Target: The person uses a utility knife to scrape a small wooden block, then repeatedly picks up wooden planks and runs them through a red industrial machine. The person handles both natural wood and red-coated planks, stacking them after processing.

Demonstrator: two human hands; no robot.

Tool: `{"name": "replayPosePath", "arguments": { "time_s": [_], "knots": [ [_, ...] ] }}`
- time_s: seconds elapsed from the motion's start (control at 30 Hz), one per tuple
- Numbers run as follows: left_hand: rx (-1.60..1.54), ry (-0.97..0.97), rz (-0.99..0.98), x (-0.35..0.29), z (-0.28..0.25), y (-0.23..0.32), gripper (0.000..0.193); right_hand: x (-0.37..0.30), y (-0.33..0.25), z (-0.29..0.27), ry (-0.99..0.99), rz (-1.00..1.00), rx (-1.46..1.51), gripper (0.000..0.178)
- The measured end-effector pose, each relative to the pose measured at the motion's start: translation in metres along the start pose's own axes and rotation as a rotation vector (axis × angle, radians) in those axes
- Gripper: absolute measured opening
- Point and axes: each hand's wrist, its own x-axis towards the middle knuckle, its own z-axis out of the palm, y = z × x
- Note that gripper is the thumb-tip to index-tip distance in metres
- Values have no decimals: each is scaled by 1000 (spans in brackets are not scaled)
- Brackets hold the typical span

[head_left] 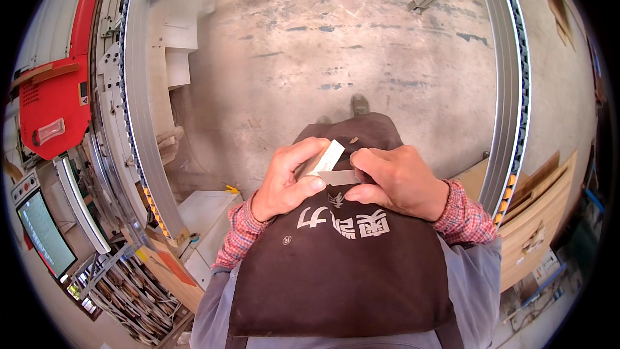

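Observation:
My left hand (284,178) is closed around a small pale block (330,155), its thumb lying along the near side. The block is held tilted, with its upper end pointing away to the right. In my right hand (403,181) a flat, thin, pale blade-like piece (339,178) is gripped between thumb and curled fingers. Its pointed end reaches left to the block's lower part, close to my left thumb; whether they touch I cannot tell. Both hands are in front of the dark apron (349,265) I wear. The blade's other end is hidden in my right hand.
Metal rails (507,77) with dark chain along them run on both sides of me. At the left stand a red machine part (55,106), a screen (46,232) and a rack of thin strips (132,297). Wooden panels (542,220) lean at the right. Concrete floor (310,45) lies ahead.

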Motion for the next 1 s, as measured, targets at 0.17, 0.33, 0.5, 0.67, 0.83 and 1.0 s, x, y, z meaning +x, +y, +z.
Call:
{"name": "replayPosePath", "arguments": {
  "time_s": [0.17,0.33,0.5,0.67,0.83,1.0],
  "knots": [
    [15,5,26,-3,4,-7,73,-5,3,2,-16,-33,-95,40],
    [59,20,35,-6,3,-7,72,-5,2,5,-4,-5,-98,38],
    [104,45,35,-13,1,-8,73,-7,22,16,116,77,-70,36],
    [87,64,52,-12,2,0,71,-5,49,3,163,312,-17,27],
    [97,99,37,-10,5,-6,70,2,11,-8,-12,67,118,23],
    [53,77,19,-9,8,-4,64,8,1,-12,-110,-14,-48,37]
  ]
}}
